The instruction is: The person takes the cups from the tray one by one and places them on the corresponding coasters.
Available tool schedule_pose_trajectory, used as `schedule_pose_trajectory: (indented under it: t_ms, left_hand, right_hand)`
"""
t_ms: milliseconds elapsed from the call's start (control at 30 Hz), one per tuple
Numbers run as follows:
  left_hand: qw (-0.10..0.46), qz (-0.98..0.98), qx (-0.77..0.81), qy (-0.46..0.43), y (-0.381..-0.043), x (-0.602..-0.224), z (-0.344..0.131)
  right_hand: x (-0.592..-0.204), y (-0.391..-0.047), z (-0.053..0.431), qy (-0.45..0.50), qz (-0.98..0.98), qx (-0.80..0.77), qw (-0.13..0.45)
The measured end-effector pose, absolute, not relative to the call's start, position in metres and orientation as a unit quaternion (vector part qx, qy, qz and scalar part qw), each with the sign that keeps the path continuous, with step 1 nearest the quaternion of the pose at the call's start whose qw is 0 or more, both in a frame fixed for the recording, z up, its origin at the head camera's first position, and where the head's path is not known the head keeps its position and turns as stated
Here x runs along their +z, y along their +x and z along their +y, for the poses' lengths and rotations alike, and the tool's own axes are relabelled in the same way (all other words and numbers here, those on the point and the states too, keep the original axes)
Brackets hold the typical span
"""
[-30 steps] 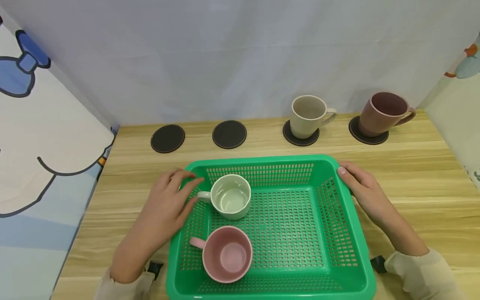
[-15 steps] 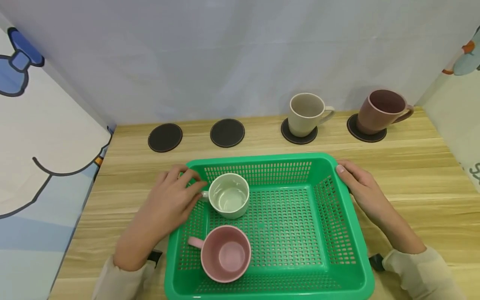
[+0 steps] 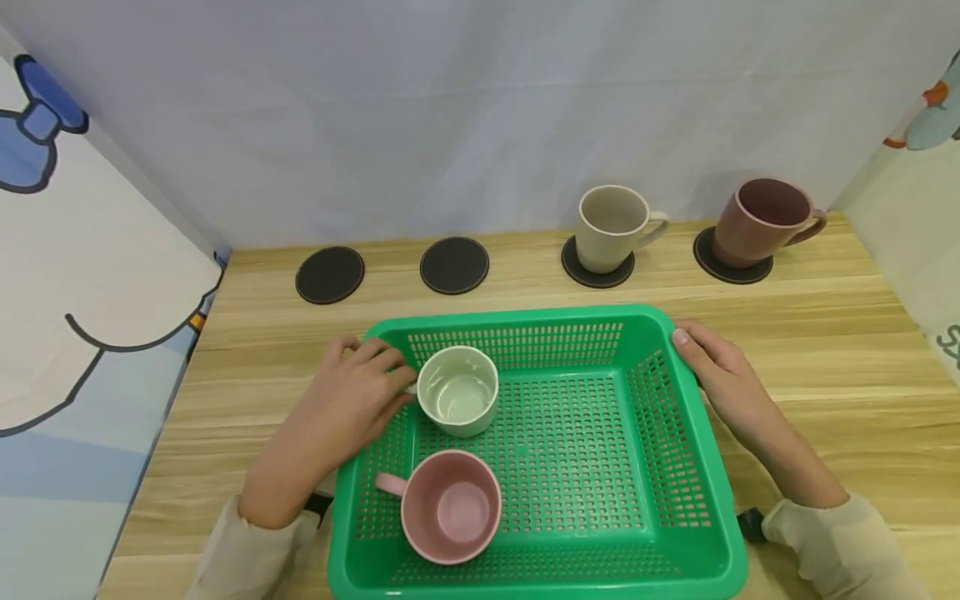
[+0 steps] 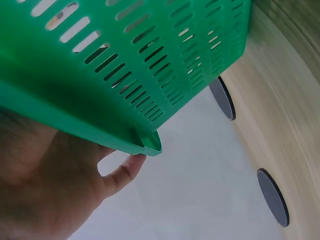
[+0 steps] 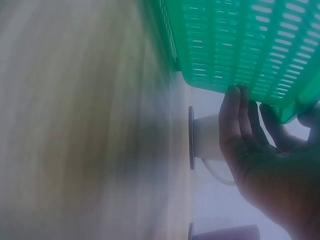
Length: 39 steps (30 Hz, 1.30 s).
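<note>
A green slotted basket (image 3: 525,318) sits on the wooden table and holds a pale green cup (image 3: 459,392) at its far left and a pink cup (image 3: 450,507) at its near left. My left hand (image 3: 393,379) reaches over the basket's left rim, its fingers curled at the pale green cup's handle, which they mostly hide. The left wrist view shows only that hand (image 4: 60,190) under the basket's rim (image 4: 125,65). My right hand (image 3: 701,358) rests against the basket's far right corner, thumb on the rim, and its straight fingers (image 5: 237,117) lie flat on the outer wall (image 5: 240,45).
Along the back edge lie two bare black coasters (image 3: 330,274) (image 3: 454,265). To their right, a beige mug (image 3: 611,225) and a brown mug (image 3: 757,218) each stand on a coaster. Curtains close off the back and both sides.
My left hand has slid right over the basket's rim and its fingers have closed in on the pale green cup's handle. The right hand and the basket have stayed put.
</note>
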<state>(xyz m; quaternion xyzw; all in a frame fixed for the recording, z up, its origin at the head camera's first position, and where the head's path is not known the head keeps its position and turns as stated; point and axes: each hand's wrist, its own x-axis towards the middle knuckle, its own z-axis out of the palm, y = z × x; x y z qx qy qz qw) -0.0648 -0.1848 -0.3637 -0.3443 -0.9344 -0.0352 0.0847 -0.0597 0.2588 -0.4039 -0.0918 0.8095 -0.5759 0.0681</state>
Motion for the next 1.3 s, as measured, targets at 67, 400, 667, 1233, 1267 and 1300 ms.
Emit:
schedule_pose_trajectory:
  t_ms: [67,400,667,1233,1267,1300]
  left_hand:
    - [0.088,-0.932,-0.04,-0.35,-0.065,-0.364,-0.185]
    - [0.078,-0.915,-0.144,-0.37,-0.065,-0.368,-0.185]
    - [0.047,-0.908,-0.237,-0.343,-0.066,-0.371,-0.179]
    - [-0.032,-0.891,-0.363,-0.271,-0.072,-0.369,-0.167]
    - [-0.032,-0.89,-0.368,-0.268,-0.072,-0.369,-0.167]
    - [-0.033,-0.889,-0.371,-0.264,-0.073,-0.369,-0.167]
  right_hand:
    - [-0.404,-0.06,0.259,-0.093,0.81,-0.576,0.068]
    - [-0.405,-0.06,0.258,-0.096,0.81,-0.574,0.068]
    - [-0.407,-0.059,0.257,-0.097,0.812,-0.572,0.067]
    - [-0.408,-0.06,0.259,-0.093,0.806,-0.581,0.068]
    - [-0.408,-0.06,0.259,-0.092,0.806,-0.581,0.067]
    - [-0.408,-0.06,0.259,-0.092,0.805,-0.582,0.067]
